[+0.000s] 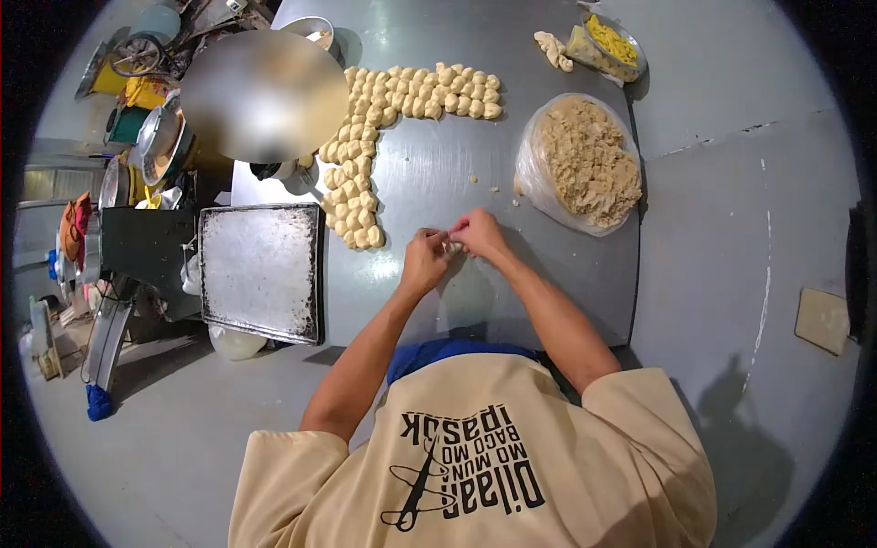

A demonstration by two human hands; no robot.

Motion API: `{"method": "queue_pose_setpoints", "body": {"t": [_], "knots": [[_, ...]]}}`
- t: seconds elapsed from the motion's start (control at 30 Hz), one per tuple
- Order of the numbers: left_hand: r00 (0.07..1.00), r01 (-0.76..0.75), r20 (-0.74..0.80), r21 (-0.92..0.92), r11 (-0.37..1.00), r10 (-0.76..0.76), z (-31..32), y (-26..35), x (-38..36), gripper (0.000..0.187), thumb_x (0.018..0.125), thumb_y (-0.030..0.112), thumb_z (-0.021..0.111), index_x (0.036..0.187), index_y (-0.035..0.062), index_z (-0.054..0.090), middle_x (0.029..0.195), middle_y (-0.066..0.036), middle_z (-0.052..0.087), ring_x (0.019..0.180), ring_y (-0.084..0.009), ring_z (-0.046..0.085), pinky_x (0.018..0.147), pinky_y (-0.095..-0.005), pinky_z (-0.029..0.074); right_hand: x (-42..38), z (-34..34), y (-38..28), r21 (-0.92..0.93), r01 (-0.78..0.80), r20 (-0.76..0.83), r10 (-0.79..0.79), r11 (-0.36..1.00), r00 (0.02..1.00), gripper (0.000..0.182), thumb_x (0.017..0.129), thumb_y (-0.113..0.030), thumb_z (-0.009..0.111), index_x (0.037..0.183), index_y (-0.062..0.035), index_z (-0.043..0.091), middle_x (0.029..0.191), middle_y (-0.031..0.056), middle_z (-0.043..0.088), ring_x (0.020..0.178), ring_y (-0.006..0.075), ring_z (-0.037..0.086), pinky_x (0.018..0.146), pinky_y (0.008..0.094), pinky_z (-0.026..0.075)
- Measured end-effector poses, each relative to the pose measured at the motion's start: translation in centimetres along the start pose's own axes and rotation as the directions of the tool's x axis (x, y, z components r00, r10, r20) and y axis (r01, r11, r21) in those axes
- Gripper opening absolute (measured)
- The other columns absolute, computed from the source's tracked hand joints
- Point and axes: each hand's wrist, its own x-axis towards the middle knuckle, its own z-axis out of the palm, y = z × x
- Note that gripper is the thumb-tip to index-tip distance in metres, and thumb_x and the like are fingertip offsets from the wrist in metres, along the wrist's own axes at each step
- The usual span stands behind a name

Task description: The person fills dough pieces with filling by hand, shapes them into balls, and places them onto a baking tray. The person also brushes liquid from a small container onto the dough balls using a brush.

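Observation:
My left hand point(426, 261) and my right hand point(480, 235) meet above the metal table, with fingers curled and fingertips pinched together. Between them shows a small pale piece of dough point(453, 247), mostly hidden by the fingers. Left of and beyond my hands, dough balls point(356, 196) sit close together in a band that bends right along the far side. To the right stands a clear plastic bag point(527, 173) full of a crumbly tan mixture point(585, 160). A few crumbs point(494, 190) lie between my hands and the bag.
A worn baking tray point(260, 269) lies at the table's left edge. At the far right are a container of yellow strips point(610, 41) and a crumpled cloth point(553, 52). A metal bowl point(315, 29) stands at the back. Pots point(160, 132) crowd the left; a blurred patch hides part there.

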Motion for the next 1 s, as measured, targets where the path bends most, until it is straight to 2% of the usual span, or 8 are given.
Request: {"method": "queue_pose_setpoints", "body": {"t": [0.1, 0.2, 0.27, 0.47, 0.57, 0.67, 0.87, 1.0], "knots": [[0.967, -0.204, -0.134, 0.085, 0.975, 0.215, 0.6, -1.0, -0.5, 0.022, 0.087, 0.004, 0.079, 0.108, 0.0026, 0.086, 0.092, -0.015, 0.077, 0.09, -0.033, 0.078, 0.085, -0.0436, 0.061, 0.0, -0.9, 1.3, -0.109, 0.185, -0.037, -0.19, 0.977, 0.981, 0.027, 0.089, -0.014, 0.085, 0.11, 0.0032, 0.082, 0.089, 0.0171, 0.081, 0.077, 0.0247, 0.077, 0.075, 0.0428, 0.061], [0.995, 0.1, 0.007, -0.141, 0.985, -0.1, 0.1, -0.5, -0.4, 0.022, 0.086, 0.007, 0.083, 0.108, 0.0031, 0.086, 0.092, -0.017, 0.077, 0.088, -0.0322, 0.077, 0.082, -0.0452, 0.06, -1.4, -1.4, 1.0, -0.065, 0.26, 0.005, -0.261, 0.963, 0.965, 0.019, 0.089, -0.011, 0.083, 0.106, -0.0008, 0.085, 0.094, 0.0171, 0.082, 0.082, 0.024, 0.077, 0.076, 0.0408, 0.061], [0.997, 0.069, -0.026, 0.014, 0.997, -0.069, 0.3, 0.3, -1.6, 0.021, 0.087, 0.009, 0.085, 0.107, 0.0035, 0.087, 0.092, -0.018, 0.076, 0.085, -0.0331, 0.077, 0.08, -0.0452, 0.06, -2.0, -0.3, 1.2, -0.157, 0.339, -0.107, -0.357, 0.928, 0.928, 0.019, 0.09, -0.01, 0.082, 0.107, -0.0041, 0.087, 0.095, 0.0164, 0.081, 0.086, 0.0239, 0.078, 0.077, 0.0397, 0.06], [0.977, 0.206, 0.056, -0.001, 0.979, -0.206, 0.0, 1.7, -0.2, 0.032, 0.089, 0.021, 0.085, 0.118, 0.0081, 0.083, 0.09, -0.02, 0.074, 0.084, -0.04, 0.075, 0.079, -0.0486, 0.06, -4.6, 0.1, -2.2, 0.029, 0.363, -0.101, -0.358, 0.931, 0.928, 0.083, 0.088, 0.009, 0.068, 0.165, -0.0178, 0.054, 0.108, 0.0199, 0.078, 0.097, 0.0365, 0.077, 0.09, 0.0447, 0.061], [0.974, 0.192, 0.095, 0.125, 0.973, -0.204, -1.0, 1.9, 1.6, 0.029, 0.09, 0.023, 0.082, 0.116, 0.0093, 0.082, 0.096, -0.02, 0.074, 0.093, -0.0413, 0.075, 0.083, -0.0514, 0.06, -5.0, 1.2, 0.0, 0.026, 0.526, -0.2, -0.511, 0.85, 0.836, 0.097, 0.087, 0.013, 0.065, 0.174, -0.0219, 0.038, 0.102, 0.0182, 0.075, 0.093, 0.0397, 0.075, 0.09, 0.0464, 0.062], [0.992, 0.1, 0.053, 0.203, 0.974, -0.113, -1.1, 1.8, 1.6, 0.029, 0.091, 0.023, 0.08, 0.117, 0.0101, 0.082, 0.104, -0.018, 0.072, 0.098, -0.0405, 0.075, 0.084, -0.0503, 0.06, -5.5, 1.7, 0.6, -0.367, 0.704, -0.203, -0.791, 0.608, 0.577, 0.091, 0.089, 0.013, 0.065, 0.171, -0.0201, 0.044, 0.1, 0.0186, 0.074, 0.092, 0.04, 0.073, 0.087, 0.048, 0.062], [0.977, -0.2, -0.042, 0.175, 0.964, 0.21, -0.1, 0.4, -2.1, 0.033, 0.092, 0.008, 0.074, 0.124, 0.0106, 0.082, 0.112, -0.017, 0.071, 0.103, -0.037, 0.07, 0.087, -0.0476, 0.059, -3.6, 3.6, 3.3, -0.421, 0.655, -0.309, -0.779, 0.627, 0.546, 0.071, 0.088, 0.01, 0.072, 0.155, -0.0124, 0.06, 0.11, 0.0164, 0.073, 0.096, 0.0371, 0.073, 0.084, 0.0468, 0.062], [0.962, -0.265, 0.002, 0.253, 0.93, 0.274, -1.4, -0.6, -2.4, 0.041, 0.09, 0.004, 0.078, 0.13, 0.0096, 0.08, 0.118, -0.019, 0.07, 0.106, -0.0379, 0.068, 0.089, -0.0464, 0.059, -3.3, 2.5, 3.0, -0.107, 0.532, -0.248, -0.541, 0.84, 0.804, 0.055, 0.086, 0.005, 0.081, 0.138, -0.0075, 0.072, 0.115, 0.0138, 0.072, 0.099, 0.034, 0.073, 0.085, 0.0425, 0.062]]}}
